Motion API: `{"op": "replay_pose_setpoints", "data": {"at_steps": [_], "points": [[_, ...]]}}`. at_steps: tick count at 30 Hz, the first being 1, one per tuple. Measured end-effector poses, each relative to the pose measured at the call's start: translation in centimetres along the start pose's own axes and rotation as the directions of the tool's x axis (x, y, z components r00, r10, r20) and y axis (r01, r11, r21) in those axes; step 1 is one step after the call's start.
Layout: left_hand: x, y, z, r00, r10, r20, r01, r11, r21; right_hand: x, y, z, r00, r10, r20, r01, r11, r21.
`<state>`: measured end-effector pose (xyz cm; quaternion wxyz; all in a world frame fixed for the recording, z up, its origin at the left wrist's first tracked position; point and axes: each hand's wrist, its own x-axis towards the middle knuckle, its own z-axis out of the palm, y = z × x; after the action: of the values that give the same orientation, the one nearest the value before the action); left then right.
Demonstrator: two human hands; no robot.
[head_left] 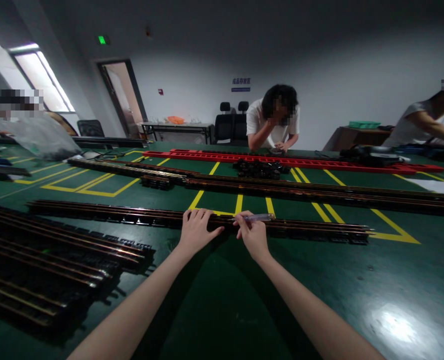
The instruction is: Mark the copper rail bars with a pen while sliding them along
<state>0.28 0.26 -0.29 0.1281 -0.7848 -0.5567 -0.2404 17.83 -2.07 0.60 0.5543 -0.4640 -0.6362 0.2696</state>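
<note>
In front of me on the green table lies a long black strip with copper-coloured rails (312,229), like model railway track. My left hand (198,229) rests over its middle, fingers laid across the rails and thumb spread to the right. Close beside it, my right hand (252,237) is closed around a slim pen-like tool with a clear barrel (261,217). The tool's barrel points right and its working end, near the rails, is too small to make out. Whether the tip touches the strip I cannot tell.
Several similar railed strips (49,265) are stacked at the near left. Farther back run more long strips (304,190), a dark cluster of parts (261,169) and a red ladder-like rail (308,162). A person (272,120) leans on the far edge; another person (419,120) works at right.
</note>
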Motion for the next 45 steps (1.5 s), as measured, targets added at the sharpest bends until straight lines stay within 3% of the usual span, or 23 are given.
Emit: {"op": "replay_pose_setpoints", "data": {"at_steps": [32, 45], "points": [[0.0, 0.2, -1.1, 0.997, -0.004, 0.072, 0.010, 0.996, -0.083, 0.1, 0.0, 0.2, 1.000, 0.002, 0.002, -0.002, 1.000, 0.014], [-0.1, 0.7, -0.8, 1.000, 0.024, 0.012, -0.023, 0.999, -0.042, 0.1, 0.0, -0.1, 1.000, 0.007, 0.006, -0.007, 1.000, 0.005]]}}
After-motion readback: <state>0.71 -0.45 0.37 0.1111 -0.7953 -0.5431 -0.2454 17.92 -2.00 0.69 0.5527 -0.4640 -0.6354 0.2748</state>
